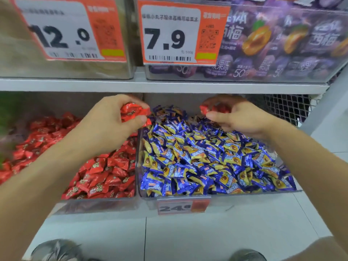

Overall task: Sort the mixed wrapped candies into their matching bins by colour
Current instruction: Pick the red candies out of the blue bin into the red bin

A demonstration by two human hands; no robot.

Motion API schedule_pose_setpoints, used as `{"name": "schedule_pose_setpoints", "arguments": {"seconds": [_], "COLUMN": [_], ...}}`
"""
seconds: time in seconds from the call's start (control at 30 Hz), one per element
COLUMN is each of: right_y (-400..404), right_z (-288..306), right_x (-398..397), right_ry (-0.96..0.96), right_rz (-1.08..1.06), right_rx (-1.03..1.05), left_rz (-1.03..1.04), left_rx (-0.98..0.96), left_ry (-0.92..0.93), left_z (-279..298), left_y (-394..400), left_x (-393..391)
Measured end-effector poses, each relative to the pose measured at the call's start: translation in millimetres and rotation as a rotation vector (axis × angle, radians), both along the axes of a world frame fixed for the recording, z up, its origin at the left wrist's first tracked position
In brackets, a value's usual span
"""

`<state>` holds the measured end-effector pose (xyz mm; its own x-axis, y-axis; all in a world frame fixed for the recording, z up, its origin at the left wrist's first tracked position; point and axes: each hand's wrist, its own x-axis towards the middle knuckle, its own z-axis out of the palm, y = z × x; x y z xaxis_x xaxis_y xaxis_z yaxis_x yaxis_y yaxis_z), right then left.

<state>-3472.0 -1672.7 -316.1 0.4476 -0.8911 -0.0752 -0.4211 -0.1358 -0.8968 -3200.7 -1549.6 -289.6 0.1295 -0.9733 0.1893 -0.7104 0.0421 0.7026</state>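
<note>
Two clear bins stand side by side on the lower shelf. The left bin (98, 202) is full of red wrapped candies (105, 172). The right bin (244, 194) is heaped with blue-and-yellow wrapped candies (207, 161). My left hand (107, 123) grips a bunch of red candies (133, 112) above the divide between the two bins. My right hand (239, 117) hovers over the back of the blue bin and pinches red candies (212, 109) between thumb and fingers.
An upper shelf (150, 84) carries two more clear bins with price tags 12.0 (62, 32) and 7.9 (169, 38); the right one holds purple packets (282, 44). A small price tag (182, 206) hangs on the blue bin's front. My shoes (56, 249) show on the tiled floor.
</note>
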Motion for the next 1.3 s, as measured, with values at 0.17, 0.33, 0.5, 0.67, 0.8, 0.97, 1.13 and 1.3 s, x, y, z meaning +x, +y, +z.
{"name": "schedule_pose_setpoints", "arguments": {"seconds": [0.17, 0.33, 0.5, 0.67, 0.8, 0.97, 1.13, 1.3], "right_y": [40.6, 83.5, 98.6, 95.6, 100.5, 114.3, 114.5, 107.7], "right_z": [15.3, 34.2, 31.6, 28.5, 31.6, 34.9, 28.4, 21.9], "right_x": [27.1, 102.2, 181.2, 204.6, 178.5, 106.3, 5.4, -31.4], "right_ry": [-0.048, 0.15, 0.463, 0.561, 0.423, 0.341, 0.483, 0.66], "right_rz": [0.059, 0.24, 0.36, 0.499, 0.506, 0.378, 0.172, 0.233], "right_rx": [0.051, -0.282, -0.476, -0.446, -0.45, -0.483, -0.486, -0.292], "left_rz": [0.017, 0.082, 0.151, 0.066, 0.119, 0.04, -0.239, -0.489], "left_rx": [0.074, 0.132, 0.061, 0.171, 0.161, -0.009, -0.174, 0.283], "left_ry": [-0.017, -0.043, -0.143, -0.167, -0.281, -0.367, -0.218, -0.606], "left_z": [-6.5, -9.4, -23.6, -34.7, -29.7, -17.8, 2.7, 0.7], "left_y": [22.2, 38.6, 45.8, 55.4, 54.2, 57.6, 60.9, 30.6], "left_x": [29.5, 66.0, 105.6, 132.2, 129.7, 89.8, 6.7, -57.3]}}
